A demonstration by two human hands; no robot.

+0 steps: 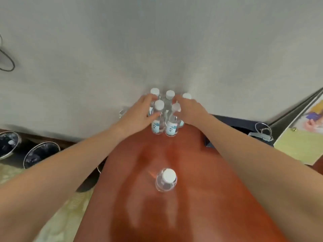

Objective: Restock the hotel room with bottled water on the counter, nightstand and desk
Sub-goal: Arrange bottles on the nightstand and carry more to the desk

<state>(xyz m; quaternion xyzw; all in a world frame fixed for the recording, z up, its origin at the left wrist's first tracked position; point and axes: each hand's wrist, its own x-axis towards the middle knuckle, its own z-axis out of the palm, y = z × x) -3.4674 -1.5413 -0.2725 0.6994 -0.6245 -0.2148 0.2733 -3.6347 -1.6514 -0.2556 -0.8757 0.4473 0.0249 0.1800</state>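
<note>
The left hand (139,113) has its fingers curled behind the front-left bottle (156,127) and its thumb pressed on the near side, gripping it just below the cap. The right hand (190,110) curls in the same way round the neck of the front-right bottle (172,128), whose cap is blurred. Both bottles stand upright in a tight group at the far end of the reddish tabletop (201,189), against the wall (157,41). A single bottle (166,179) stands well apart, nearer the camera. The hands hide most of the rear bottles (170,94). The fingertips cannot be made out.
</note>
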